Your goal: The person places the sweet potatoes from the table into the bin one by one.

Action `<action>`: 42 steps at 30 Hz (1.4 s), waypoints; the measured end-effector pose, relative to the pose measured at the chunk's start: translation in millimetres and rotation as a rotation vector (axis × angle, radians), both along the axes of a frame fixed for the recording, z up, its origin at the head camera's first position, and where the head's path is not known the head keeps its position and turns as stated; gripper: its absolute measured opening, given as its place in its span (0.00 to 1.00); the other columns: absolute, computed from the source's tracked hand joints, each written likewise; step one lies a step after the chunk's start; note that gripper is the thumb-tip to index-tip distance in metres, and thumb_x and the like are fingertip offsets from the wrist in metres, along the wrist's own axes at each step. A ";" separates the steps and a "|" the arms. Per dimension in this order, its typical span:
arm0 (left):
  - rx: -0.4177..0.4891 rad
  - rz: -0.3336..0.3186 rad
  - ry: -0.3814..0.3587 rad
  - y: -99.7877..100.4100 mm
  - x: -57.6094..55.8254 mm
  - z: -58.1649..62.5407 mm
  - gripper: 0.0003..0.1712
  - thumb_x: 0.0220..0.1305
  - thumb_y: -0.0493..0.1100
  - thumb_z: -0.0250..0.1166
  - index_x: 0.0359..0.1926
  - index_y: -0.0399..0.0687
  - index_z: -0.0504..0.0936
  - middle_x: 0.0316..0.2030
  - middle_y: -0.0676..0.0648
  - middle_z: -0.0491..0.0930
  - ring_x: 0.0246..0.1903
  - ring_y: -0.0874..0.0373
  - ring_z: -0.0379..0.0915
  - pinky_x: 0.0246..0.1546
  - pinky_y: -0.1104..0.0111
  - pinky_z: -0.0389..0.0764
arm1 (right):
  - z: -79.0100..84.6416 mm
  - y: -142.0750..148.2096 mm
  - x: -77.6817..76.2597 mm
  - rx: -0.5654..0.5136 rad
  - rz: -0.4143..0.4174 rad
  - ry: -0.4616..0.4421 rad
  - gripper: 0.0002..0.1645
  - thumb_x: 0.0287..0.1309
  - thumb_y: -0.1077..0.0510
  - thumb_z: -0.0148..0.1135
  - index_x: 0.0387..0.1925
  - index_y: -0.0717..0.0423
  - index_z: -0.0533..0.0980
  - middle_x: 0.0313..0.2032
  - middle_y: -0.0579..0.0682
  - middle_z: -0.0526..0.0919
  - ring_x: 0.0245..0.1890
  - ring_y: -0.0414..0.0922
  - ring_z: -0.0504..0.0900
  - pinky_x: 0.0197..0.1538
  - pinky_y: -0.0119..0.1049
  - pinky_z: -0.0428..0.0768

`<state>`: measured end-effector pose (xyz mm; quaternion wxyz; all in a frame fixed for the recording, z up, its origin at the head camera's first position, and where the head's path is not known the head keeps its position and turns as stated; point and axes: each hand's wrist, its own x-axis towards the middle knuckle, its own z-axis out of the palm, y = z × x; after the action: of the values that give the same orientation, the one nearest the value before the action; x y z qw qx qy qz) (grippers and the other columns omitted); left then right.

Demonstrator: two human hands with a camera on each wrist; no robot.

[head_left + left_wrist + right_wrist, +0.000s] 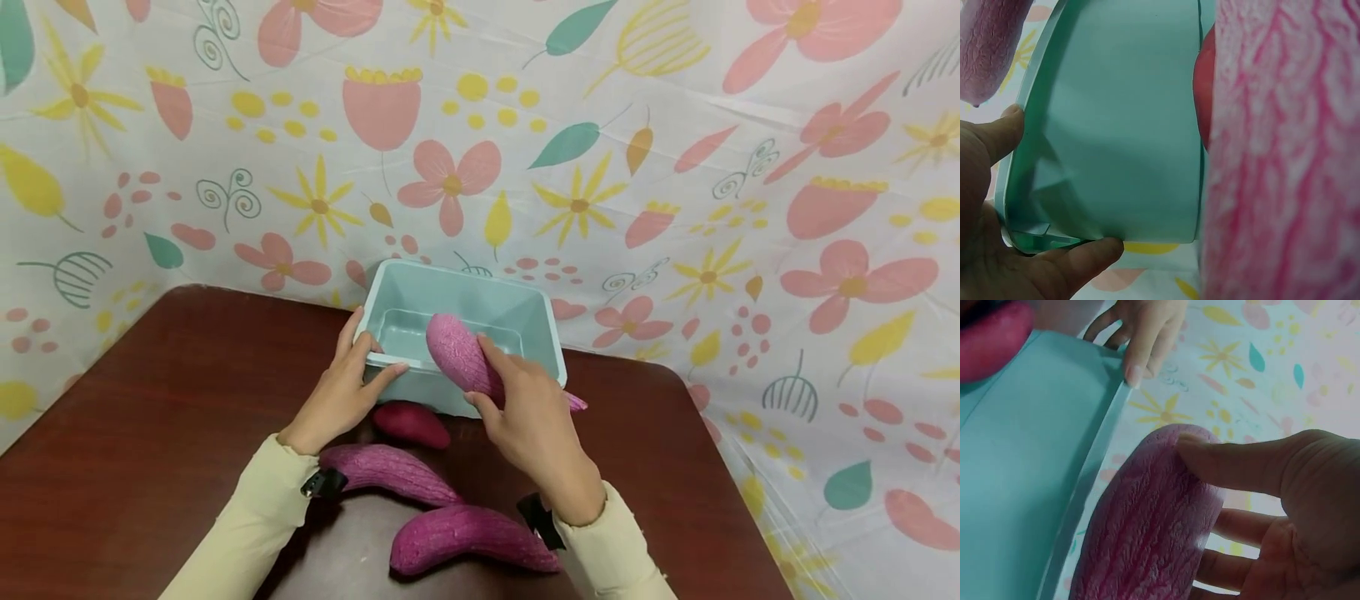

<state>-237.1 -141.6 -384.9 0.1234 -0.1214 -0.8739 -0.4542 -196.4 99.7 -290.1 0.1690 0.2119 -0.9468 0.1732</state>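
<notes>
My right hand (532, 408) grips a long, streaked purple eggplant (457, 350) over the front rim of a pale teal bin (420, 382). Its thumb lies along the near side, and the eggplant's rounded end points toward the bin's inside. The right wrist view shows the thumb pressing the wrinkled skin of the eggplant (1147, 519), fingers behind it. At the bin's front left corner, my left hand (337, 392) holds the rim, thumb over the front and fingers round the side. In the left wrist view the bin's wall (1116, 125) lies between thumb and fingers.
Before the bin lies a smaller dark red sweet potato-like root (412, 423). Nearer me are two more purple eggplants, one (390, 473) by my left wrist and one (472, 540) by my right. The brown table (150, 417) backs onto a flowered cloth (465, 167).
</notes>
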 end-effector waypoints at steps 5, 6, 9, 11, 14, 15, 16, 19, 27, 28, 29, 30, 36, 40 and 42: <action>-0.005 0.003 0.006 -0.1 0.6 0.4 0.21 0.73 0.56 0.60 0.44 0.45 0.64 0.81 0.41 0.35 0.42 0.46 0.77 0.32 0.65 0.72 | 1.2 -4.8 -9.8 0.024 -0.005 0.039 0.40 0.55 0.53 0.75 0.69 0.50 0.71 0.53 0.56 0.86 0.50 0.58 0.84 0.51 0.54 0.80; -0.006 0.003 0.008 -0.5 0.4 0.3 0.21 0.73 0.56 0.60 0.44 0.45 0.64 0.81 0.41 0.35 0.42 0.46 0.77 0.33 0.65 0.72 | 1.1 -6.1 -12.8 0.021 -0.002 0.038 0.40 0.55 0.53 0.75 0.69 0.50 0.71 0.53 0.56 0.86 0.50 0.58 0.84 0.51 0.54 0.80; -0.006 0.006 0.008 -0.9 -0.2 0.1 0.21 0.73 0.57 0.60 0.43 0.45 0.64 0.81 0.41 0.35 0.41 0.46 0.77 0.33 0.64 0.72 | -0.2 -9.2 -24.0 0.017 0.006 0.032 0.40 0.56 0.52 0.75 0.69 0.52 0.72 0.54 0.58 0.86 0.51 0.58 0.84 0.52 0.54 0.80; -0.006 0.007 0.006 -1.0 -0.3 -0.6 0.21 0.73 0.57 0.60 0.44 0.45 0.64 0.81 0.41 0.35 0.46 0.44 0.77 0.34 0.64 0.72 | -1.5 -11.4 -32.3 0.009 0.005 0.018 0.39 0.57 0.52 0.74 0.69 0.52 0.72 0.53 0.58 0.86 0.51 0.58 0.84 0.53 0.54 0.80; -0.005 0.011 0.005 -0.9 -0.1 -2.1 0.21 0.73 0.57 0.60 0.44 0.45 0.65 0.81 0.41 0.35 0.55 0.40 0.74 0.36 0.63 0.74 | -4.0 -14.6 -43.3 0.004 -0.007 -0.004 0.38 0.58 0.52 0.73 0.68 0.52 0.72 0.52 0.59 0.86 0.51 0.58 0.84 0.52 0.56 0.80; -0.005 0.009 0.005 -0.8 0.1 -2.7 0.21 0.73 0.57 0.60 0.44 0.45 0.65 0.81 0.41 0.35 0.56 0.39 0.74 0.36 0.63 0.74 | -4.8 -15.9 -46.4 0.004 -0.011 -0.013 0.38 0.58 0.52 0.73 0.69 0.51 0.72 0.52 0.59 0.86 0.50 0.58 0.84 0.52 0.56 0.80; -0.006 0.010 0.006 -0.7 0.0 -3.2 0.21 0.73 0.57 0.60 0.44 0.45 0.65 0.81 0.40 0.35 0.57 0.39 0.73 0.36 0.63 0.74 | -6.0 -17.0 -49.4 0.006 -0.013 -0.019 0.38 0.58 0.52 0.73 0.69 0.51 0.72 0.51 0.59 0.86 0.50 0.59 0.83 0.51 0.56 0.79; -0.004 0.008 0.008 -0.5 0.3 -3.5 0.21 0.73 0.57 0.60 0.43 0.45 0.64 0.81 0.40 0.35 0.54 0.40 0.74 0.35 0.63 0.73 | -8.8 -21.1 -57.2 0.017 -0.009 -0.033 0.38 0.58 0.51 0.73 0.69 0.51 0.71 0.51 0.59 0.86 0.50 0.59 0.84 0.51 0.57 0.79; -0.002 0.007 0.010 0.2 -1.0 -1.1 0.21 0.72 0.55 0.61 0.43 0.44 0.64 0.81 0.39 0.35 0.49 0.42 0.75 0.35 0.63 0.72 | -17.2 -35.4 -78.2 0.038 -0.002 -0.094 0.37 0.60 0.51 0.71 0.69 0.50 0.71 0.56 0.58 0.85 0.54 0.59 0.84 0.54 0.59 0.80; -0.002 0.008 0.012 0.3 -1.1 -0.9 0.21 0.72 0.55 0.62 0.43 0.44 0.64 0.81 0.39 0.35 0.50 0.42 0.74 0.36 0.63 0.73 | -18.3 -37.0 -80.8 0.045 -0.004 -0.102 0.37 0.60 0.51 0.71 0.69 0.50 0.71 0.56 0.58 0.85 0.54 0.59 0.84 0.53 0.59 0.80; -0.004 0.008 0.013 0.4 -1.1 -0.6 0.21 0.72 0.55 0.62 0.43 0.44 0.64 0.81 0.39 0.35 0.51 0.42 0.74 0.36 0.63 0.73 | -19.2 -38.8 -83.5 0.051 -0.010 -0.114 0.37 0.60 0.51 0.71 0.69 0.49 0.71 0.57 0.58 0.84 0.55 0.59 0.84 0.54 0.60 0.79; -0.004 0.008 0.014 0.5 -1.2 -0.5 0.21 0.72 0.55 0.62 0.43 0.44 0.64 0.81 0.39 0.35 0.51 0.42 0.74 0.36 0.63 0.73 | -20.2 -40.5 -86.1 0.059 -0.016 -0.127 0.37 0.61 0.50 0.70 0.69 0.49 0.70 0.57 0.57 0.84 0.55 0.58 0.83 0.54 0.60 0.79; -0.002 0.009 0.004 0.7 -1.9 -1.2 0.21 0.72 0.55 0.62 0.43 0.45 0.64 0.81 0.40 0.35 0.39 0.48 0.75 0.32 0.64 0.71 | -27.5 -47.8 -102.8 0.075 -0.042 -0.204 0.36 0.62 0.50 0.69 0.70 0.49 0.70 0.59 0.58 0.83 0.57 0.58 0.83 0.56 0.59 0.79; 0.001 0.007 -0.001 0.4 -2.1 -1.7 0.21 0.72 0.55 0.62 0.43 0.45 0.64 0.81 0.40 0.35 0.35 0.51 0.73 0.31 0.65 0.70 | -32.2 -51.4 -111.8 0.064 -0.044 -0.252 0.36 0.62 0.49 0.68 0.71 0.49 0.69 0.60 0.57 0.82 0.58 0.57 0.82 0.58 0.57 0.79; 0.001 0.008 -0.001 0.1 -2.1 -1.4 0.21 0.72 0.55 0.62 0.43 0.45 0.64 0.81 0.40 0.35 0.34 0.51 0.73 0.31 0.65 0.70 | -33.3 -53.6 -114.9 0.067 -0.048 -0.270 0.36 0.63 0.50 0.68 0.71 0.48 0.69 0.61 0.56 0.82 0.59 0.56 0.82 0.59 0.56 0.79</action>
<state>-239.2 -141.5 -386.3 0.1249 -0.1176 -0.8742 -0.4543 -311.3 46.1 -323.4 0.0371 0.1695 -0.9710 0.1645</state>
